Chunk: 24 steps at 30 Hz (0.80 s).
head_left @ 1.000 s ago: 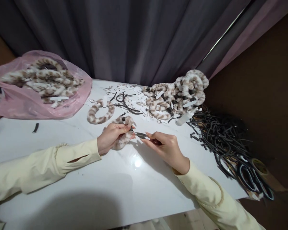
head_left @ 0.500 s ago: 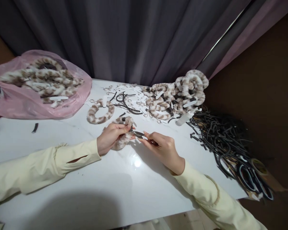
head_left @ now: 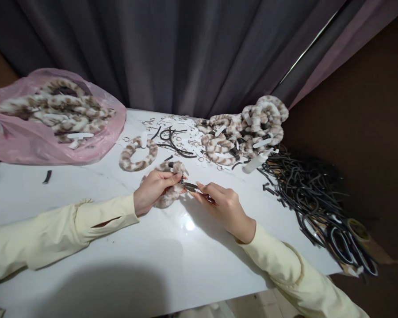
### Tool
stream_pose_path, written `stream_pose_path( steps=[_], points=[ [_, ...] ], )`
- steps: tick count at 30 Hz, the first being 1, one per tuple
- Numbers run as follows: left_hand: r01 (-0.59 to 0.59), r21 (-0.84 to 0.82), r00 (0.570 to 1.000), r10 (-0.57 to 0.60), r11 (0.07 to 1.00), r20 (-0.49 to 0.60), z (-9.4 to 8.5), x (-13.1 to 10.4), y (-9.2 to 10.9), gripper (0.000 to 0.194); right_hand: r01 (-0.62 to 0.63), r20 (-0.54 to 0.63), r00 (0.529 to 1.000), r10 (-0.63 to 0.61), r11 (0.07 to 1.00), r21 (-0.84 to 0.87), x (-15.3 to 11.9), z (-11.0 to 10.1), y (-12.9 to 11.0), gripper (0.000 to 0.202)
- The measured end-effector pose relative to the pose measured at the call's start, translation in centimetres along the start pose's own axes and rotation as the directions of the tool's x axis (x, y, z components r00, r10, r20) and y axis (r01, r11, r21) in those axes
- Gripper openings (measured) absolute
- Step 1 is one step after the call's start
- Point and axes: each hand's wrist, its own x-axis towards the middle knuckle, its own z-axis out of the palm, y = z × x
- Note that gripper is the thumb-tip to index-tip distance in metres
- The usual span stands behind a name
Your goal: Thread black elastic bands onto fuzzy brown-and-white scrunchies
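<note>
My left hand (head_left: 155, 189) pinches a brown-and-white furry ring (head_left: 168, 198) over the middle of the table, with a black section at its top. In my right hand (head_left: 221, 205) is a dark metal tool (head_left: 191, 187), like pliers or scissors, its tip at the black part beside my left thumb. What lies between the tool's jaws is too small to make out. Another furry ring (head_left: 129, 162) lies just behind my left hand, a white tag at its top.
A pink bag (head_left: 101, 148) of furry pieces stands at the left on the white table (head_left: 199, 274). Black cords (head_left: 174, 143) and small metal rings lie behind my hands. Furry rings (head_left: 265, 117), a white bottle (head_left: 256, 162) and a black tube heap (head_left: 305, 185) are at the right.
The fingers of my right hand have closed in slightly around the tool's handles. The furry ring and my left hand have hardly moved.
</note>
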Motion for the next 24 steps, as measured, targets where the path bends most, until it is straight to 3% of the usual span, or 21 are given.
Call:
stream_pose_path(
  steps=[9, 24],
  points=[
    [0.005, 0.048, 1.0, -0.003, 0.999, -0.028, 0.0, -0.1, -0.1, 0.036, 0.03, 0.072, 0.997, -0.024, 0.996, -0.088, 0.1, -0.4, -0.2, 0.018],
    [0.013, 0.084, 0.996, -0.006, 0.996, -0.089, 0.3, 0.0, -0.5, 0.032, 0.216, 0.213, 0.966, -0.148, 0.915, -0.341, 0.7, -1.3, -0.7, 0.032]
  ],
)
